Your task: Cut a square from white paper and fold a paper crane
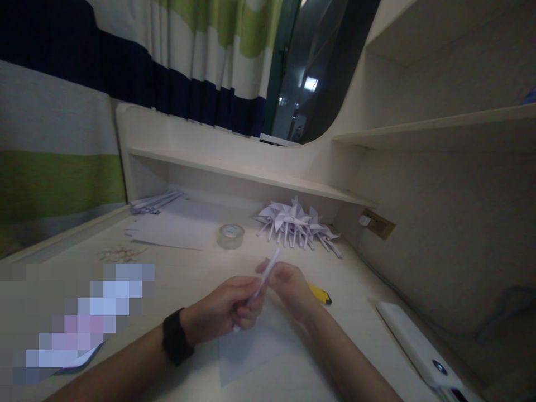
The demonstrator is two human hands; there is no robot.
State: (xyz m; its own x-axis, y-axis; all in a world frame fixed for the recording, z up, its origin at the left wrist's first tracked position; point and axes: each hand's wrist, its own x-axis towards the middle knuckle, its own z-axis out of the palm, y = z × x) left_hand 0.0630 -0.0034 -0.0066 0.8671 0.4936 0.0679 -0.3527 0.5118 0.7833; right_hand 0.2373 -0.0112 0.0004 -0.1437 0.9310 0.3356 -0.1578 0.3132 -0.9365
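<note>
A thin white paper stick (pixel 270 266), apparently rolled, slants up and to the right between my hands. My left hand (pixel 237 304), with a black band on its wrist, is closed around its lower part. On the upper part, the fingers of my right hand (pixel 288 279) are pressed in from the right, some of them hidden behind the stick. Under my hands a white sheet of paper (pixel 247 354) lies on the desk. Just right of my right hand is a yellow cutter knife (pixel 320 293), partly covered by it.
Paper pinwheels (pixel 293 220) are heaped at the back, right of a clear tape roll (pixel 231 237). Paper sheets (pixel 176 226) and paper sticks (pixel 154 203) lie back left, near small pale pieces (pixel 121 254). A long white device (pixel 419 343) sits at right; a pixelated patch covers the left.
</note>
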